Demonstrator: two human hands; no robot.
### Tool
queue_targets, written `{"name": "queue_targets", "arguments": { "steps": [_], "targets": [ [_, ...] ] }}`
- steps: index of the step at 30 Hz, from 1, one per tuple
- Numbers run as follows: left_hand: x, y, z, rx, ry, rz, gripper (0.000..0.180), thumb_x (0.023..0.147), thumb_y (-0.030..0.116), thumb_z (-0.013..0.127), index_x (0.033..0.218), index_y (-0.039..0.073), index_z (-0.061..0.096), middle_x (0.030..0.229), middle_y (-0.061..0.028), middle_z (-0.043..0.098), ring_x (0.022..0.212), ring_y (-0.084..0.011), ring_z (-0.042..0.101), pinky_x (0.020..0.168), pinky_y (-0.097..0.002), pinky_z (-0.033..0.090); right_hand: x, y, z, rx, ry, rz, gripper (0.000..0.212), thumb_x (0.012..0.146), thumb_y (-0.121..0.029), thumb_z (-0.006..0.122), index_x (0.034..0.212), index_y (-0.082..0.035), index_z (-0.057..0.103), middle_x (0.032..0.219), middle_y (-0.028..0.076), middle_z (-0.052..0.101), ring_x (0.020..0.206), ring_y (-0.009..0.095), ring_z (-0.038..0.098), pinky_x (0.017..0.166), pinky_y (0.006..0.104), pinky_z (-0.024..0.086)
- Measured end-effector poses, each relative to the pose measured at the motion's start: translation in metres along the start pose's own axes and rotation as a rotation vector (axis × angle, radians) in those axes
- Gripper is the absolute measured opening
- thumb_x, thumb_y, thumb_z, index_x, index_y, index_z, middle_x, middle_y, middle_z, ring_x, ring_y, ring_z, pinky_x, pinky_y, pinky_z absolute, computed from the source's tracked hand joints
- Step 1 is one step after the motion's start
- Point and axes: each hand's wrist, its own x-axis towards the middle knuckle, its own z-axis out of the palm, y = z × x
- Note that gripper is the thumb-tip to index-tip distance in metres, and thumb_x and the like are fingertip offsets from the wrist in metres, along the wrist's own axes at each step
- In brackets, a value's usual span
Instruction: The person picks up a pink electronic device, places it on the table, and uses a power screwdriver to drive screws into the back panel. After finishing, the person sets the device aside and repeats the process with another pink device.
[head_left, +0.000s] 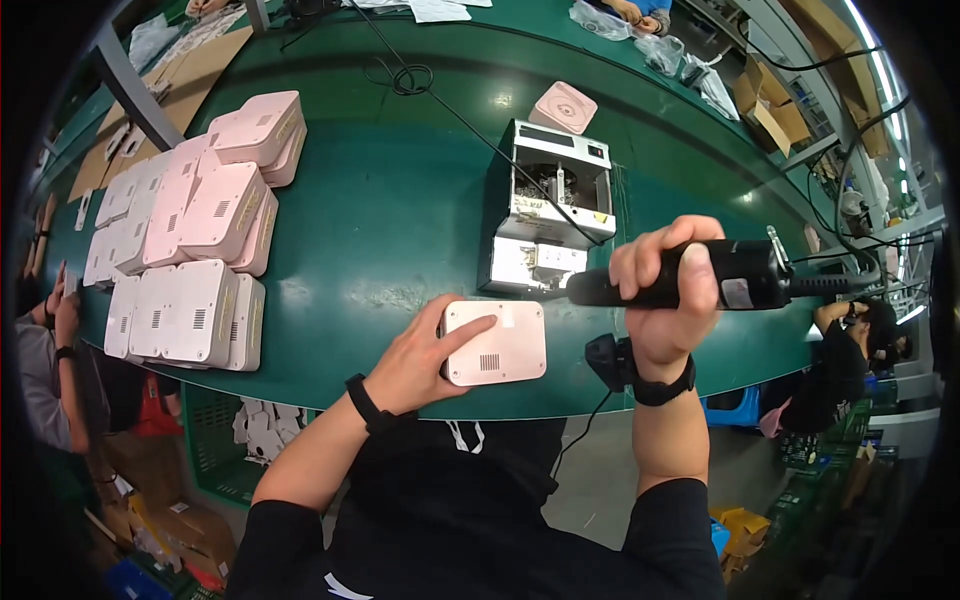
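My left hand (425,355) grips a pale pink plastic housing (515,350) by its left side, near the table's front edge. The index finger lies across the top of the housing, which has a slotted vent and holes at its corners. In my right hand (675,285) is a black corded electric screwdriver (735,272), held level above the table with its nose pointing left; its bit does not show. Just beyond the housing stands a silver and black screw feeder (550,185), close to the screwdriver's nose.
Stacks of pink and white housings (220,215) cover the table's left side. Another pink housing (565,107) lies behind the feeder. A black cable (450,110) runs over the green table (390,200). Below the front edge is a green crate (215,450). Other people sit around the table.
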Motion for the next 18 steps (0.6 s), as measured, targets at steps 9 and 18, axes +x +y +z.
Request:
{"name": "queue_targets", "arguments": {
  "steps": [9,18],
  "targets": [
    [0.007,0.003,0.010,-0.005,-0.007,-0.016,0.082,0.064,0.015,0.084,0.139,0.023,0.052,0.135,-0.0183,0.041,0.120,-0.0386,0.050,0.099,-0.0435,0.048,0.013,0.010,0.005,-0.142,-0.034,0.078,0.020,0.095,-0.024,0.049,0.099,-0.004,0.048,0.062,0.006,0.048,0.051,0.016,0.046,0.055,0.0346,0.043],
    [0.008,0.000,0.011,-0.025,0.013,-0.003,0.084,0.062,0.016,0.086,0.139,0.023,0.053,0.136,-0.0179,0.040,0.119,-0.0387,0.051,0.098,-0.0431,0.048,-0.002,0.027,0.011,-0.048,-0.118,0.085,0.023,0.095,-0.026,0.050,0.100,-0.004,0.049,0.064,0.008,0.048,0.051,0.017,0.046,0.054,0.0345,0.043]
  ]
}}
